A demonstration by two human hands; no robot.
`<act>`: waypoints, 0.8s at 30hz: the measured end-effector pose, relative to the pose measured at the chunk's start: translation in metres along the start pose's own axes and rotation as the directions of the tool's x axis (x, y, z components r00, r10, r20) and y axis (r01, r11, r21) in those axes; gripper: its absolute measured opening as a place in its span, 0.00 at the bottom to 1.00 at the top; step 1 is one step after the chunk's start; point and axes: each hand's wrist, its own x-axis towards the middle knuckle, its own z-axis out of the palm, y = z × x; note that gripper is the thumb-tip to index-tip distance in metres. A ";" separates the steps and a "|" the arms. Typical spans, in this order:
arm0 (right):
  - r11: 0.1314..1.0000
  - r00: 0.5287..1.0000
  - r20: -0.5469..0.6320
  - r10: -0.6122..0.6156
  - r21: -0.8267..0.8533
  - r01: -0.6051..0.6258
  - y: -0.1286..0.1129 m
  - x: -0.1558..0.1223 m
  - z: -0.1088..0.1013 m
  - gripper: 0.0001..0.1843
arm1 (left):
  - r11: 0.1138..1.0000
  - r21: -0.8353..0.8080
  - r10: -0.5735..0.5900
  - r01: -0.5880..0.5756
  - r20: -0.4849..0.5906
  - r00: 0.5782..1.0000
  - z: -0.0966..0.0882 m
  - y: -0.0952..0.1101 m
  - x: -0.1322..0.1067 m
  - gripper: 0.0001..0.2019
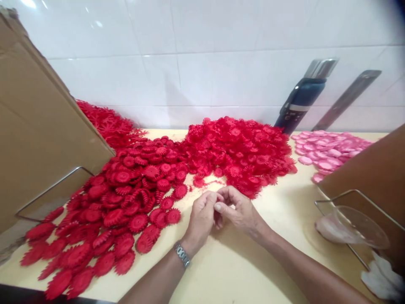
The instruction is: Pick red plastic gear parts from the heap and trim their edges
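My left hand [203,215], with a metal-band watch [182,254] on its wrist, meets my right hand [238,209] above the middle of the table. Both hands have bent fingers and thumbs drawn together, fingertips touching. Whatever lies between them, if anything, is hidden by the fingers. To their left spreads a heap of red round pieces with notched edges [126,198], like flower parts. Just beyond the hands rises a second heap of red toothed, petal-like pieces [237,147]. A few red crumbs [215,182] lie between the heaps.
Cardboard panels stand at left [41,105] and right [373,181], beside wire stands. Behind are a blue flask [299,101], a metal strip [348,99] against the tiled wall, and pink discs [332,150]. A clear plastic cup [354,228] and white crumpled material [382,274] sit at right.
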 end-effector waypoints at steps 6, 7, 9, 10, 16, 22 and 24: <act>0.983 0.992 -0.111 -0.062 -0.180 0.042 0.006 -0.001 -0.008 0.07 | 0.998 0.050 0.030 -0.032 0.040 0.999 0.000 0.004 -0.003 0.10; 0.975 0.987 -0.137 -0.078 -0.218 0.047 0.006 -0.001 -0.009 0.07 | 0.996 0.081 0.029 -0.034 0.054 0.998 0.000 0.005 -0.003 0.10; 0.950 0.972 -0.202 -0.117 -0.310 0.050 0.007 -0.002 -0.012 0.09 | 0.988 0.151 0.021 -0.032 0.075 0.997 0.000 0.007 -0.002 0.10; 0.930 0.962 -0.231 -0.145 -0.363 0.053 0.007 -0.002 -0.014 0.09 | 0.982 0.186 0.016 -0.031 0.078 0.997 -0.001 0.008 -0.001 0.10; 0.838 0.936 -0.211 -0.281 -0.529 0.132 0.005 -0.003 -0.012 0.14 | 0.968 0.245 0.043 -0.048 0.024 0.999 -0.001 0.007 0.001 0.12; 0.908 0.959 -0.194 -0.207 -0.404 0.114 0.009 -0.003 -0.006 0.19 | 0.970 0.226 0.095 -0.084 -0.035 0.995 0.001 -0.002 -0.001 0.17; 0.954 0.979 -0.165 -0.119 -0.294 0.066 0.011 -0.003 -0.005 0.18 | 0.982 0.169 0.090 -0.081 -0.043 0.995 0.001 -0.004 -0.001 0.18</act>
